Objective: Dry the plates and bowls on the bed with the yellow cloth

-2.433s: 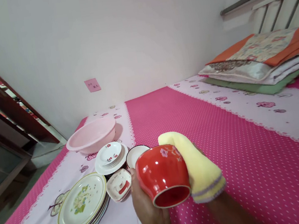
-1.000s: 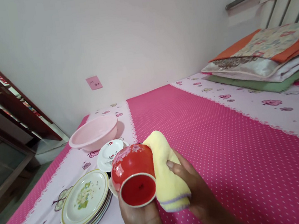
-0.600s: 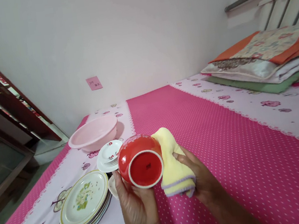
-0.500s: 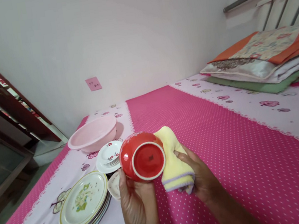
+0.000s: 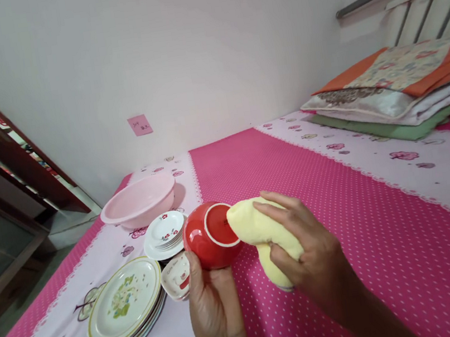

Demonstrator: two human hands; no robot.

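Observation:
My left hand [image 5: 215, 311] grips a glossy red bowl [image 5: 205, 238] from below, holding it upturned so its white-rimmed foot faces up and right. My right hand [image 5: 308, 249] is closed around a folded yellow cloth [image 5: 259, 228] and presses it against the bowl's base. Both hands hover above a pink dotted bedsheet [image 5: 341, 213]. The inside of the bowl is hidden.
To the left lie a stack of large floral plates [image 5: 122, 305], a small white dish with red print [image 5: 176, 277], a stack of small flowered saucers [image 5: 165, 234] and a pink plastic basin [image 5: 139, 201]. Folded bedding [image 5: 399, 89] sits at the far right by the headboard.
The left hand has turned the bowl so its foot now faces up and right. The right hand came over with the cloth and now presses it onto the bowl's base.

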